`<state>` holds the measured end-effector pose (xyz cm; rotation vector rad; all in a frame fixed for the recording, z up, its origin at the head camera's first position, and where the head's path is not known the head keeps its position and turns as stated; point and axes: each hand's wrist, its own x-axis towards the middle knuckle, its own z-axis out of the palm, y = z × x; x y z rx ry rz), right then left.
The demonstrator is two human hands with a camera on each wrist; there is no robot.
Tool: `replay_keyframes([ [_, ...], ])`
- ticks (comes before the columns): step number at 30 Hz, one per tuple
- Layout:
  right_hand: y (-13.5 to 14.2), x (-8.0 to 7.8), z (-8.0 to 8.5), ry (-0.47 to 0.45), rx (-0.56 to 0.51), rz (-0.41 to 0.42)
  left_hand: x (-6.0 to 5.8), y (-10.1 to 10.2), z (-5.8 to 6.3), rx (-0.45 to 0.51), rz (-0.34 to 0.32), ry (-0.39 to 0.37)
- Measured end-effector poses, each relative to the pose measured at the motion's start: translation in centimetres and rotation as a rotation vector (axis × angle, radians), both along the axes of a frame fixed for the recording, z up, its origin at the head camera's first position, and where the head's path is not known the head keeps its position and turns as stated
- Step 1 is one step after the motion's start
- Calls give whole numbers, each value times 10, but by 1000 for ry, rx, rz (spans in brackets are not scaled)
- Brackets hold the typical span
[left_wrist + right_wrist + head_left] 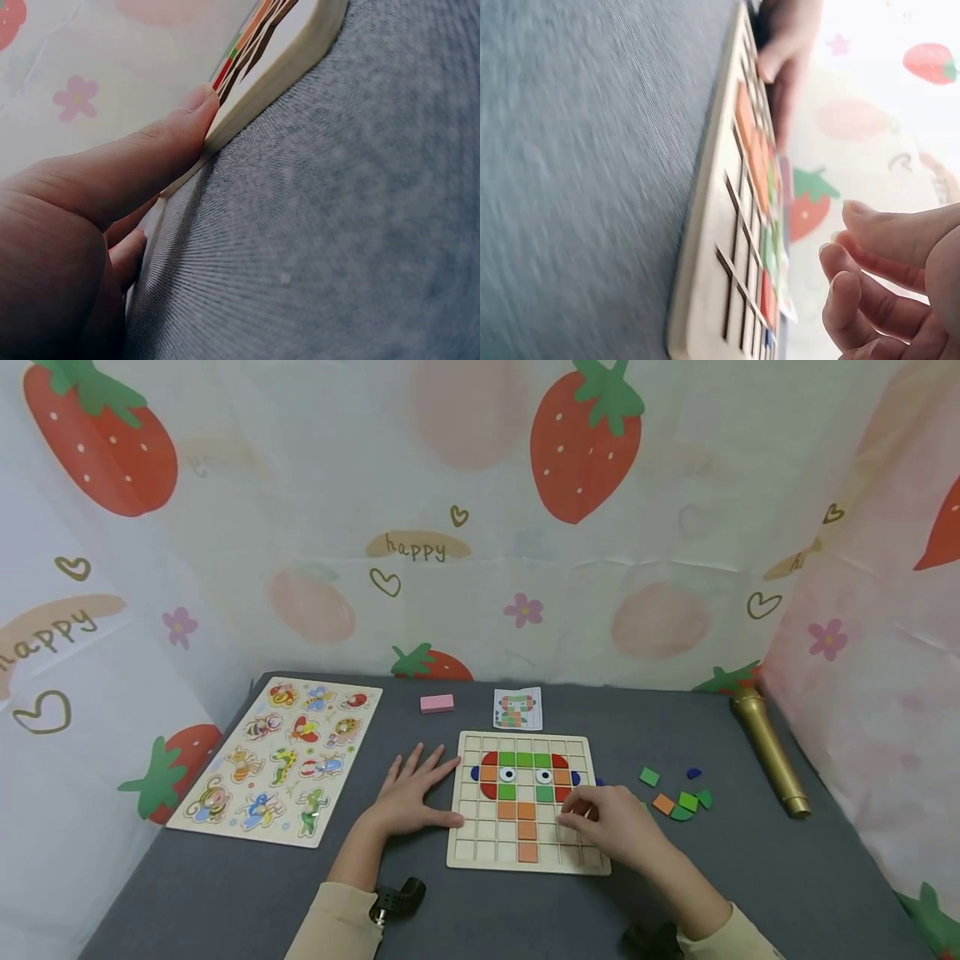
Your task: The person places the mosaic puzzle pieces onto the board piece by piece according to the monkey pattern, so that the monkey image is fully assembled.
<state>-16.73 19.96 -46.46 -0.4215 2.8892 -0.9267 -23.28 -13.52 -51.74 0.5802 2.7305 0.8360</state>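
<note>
Grid board lies beneath and left of the right hand, whose fingers are loosely bent, nothing visible between them; loose tiles lie right of those fingers, nearer this hand. Left hand spread, ungripping, thumb touching the board's left edge.

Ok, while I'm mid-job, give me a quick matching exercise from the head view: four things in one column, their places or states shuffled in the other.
Things:
1. left hand
2. picture card
3. gold cylinder
4. animal board

Places or states:
A. near the right edge of the table
B. fingers spread, thumb at the left edge of the grid board
C. on the table's left side
D. just beyond the grid board's far edge

Pairs: 1-B, 2-D, 3-A, 4-C
</note>
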Motion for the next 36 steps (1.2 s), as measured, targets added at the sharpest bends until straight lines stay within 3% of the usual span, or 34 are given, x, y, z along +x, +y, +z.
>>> replay_keyframes([
  [11,48,-11,8,4,-20,-145,1,-1,2,-4,1,-2],
  [15,67,-19,6,25,-27,-189,1,-2,2,-14,8,0],
  [20,85,-33,0,-19,-28,-253,-1,-4,1,-13,4,1],
  [26,101,-47,-13,-21,84,-268,0,-5,1,-4,4,3],
  [36,111,-49,-20,-62,111,-296,-1,-2,-2,-2,0,4],
])
